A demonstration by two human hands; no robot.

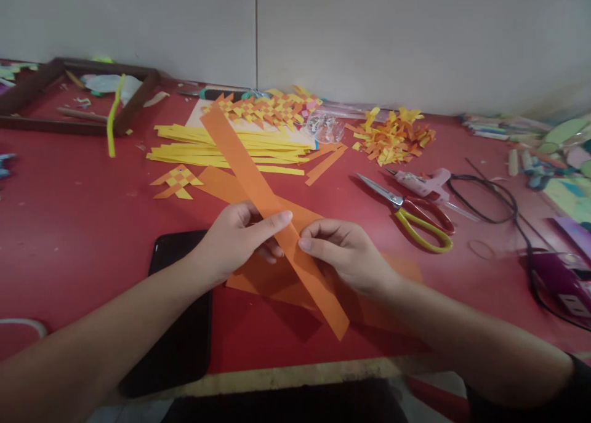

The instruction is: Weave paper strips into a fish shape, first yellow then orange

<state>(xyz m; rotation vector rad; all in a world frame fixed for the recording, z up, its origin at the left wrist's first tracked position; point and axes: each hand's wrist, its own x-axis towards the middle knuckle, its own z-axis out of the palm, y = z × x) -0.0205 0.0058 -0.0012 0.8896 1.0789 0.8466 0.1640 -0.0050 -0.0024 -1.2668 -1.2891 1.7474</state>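
A long folded strip of orange paper slants through the air in front of me, its near end low on the right. My left hand grips it near the middle, thumb on top and fingers beneath. On its right edge, my right hand pinches the paper between thumb and forefinger. Below both hands lie larger orange paper sheets, partly hidden by the strip and hands. A woven orange and yellow paper fish rests on the table to the left.
Yellow paper strips, woven fish and paper scraps lie toward the wall. Scissors and a pink glue gun with a black cord are at right. A dark tablet-like slab sits under my left forearm; a brown frame stands far left.
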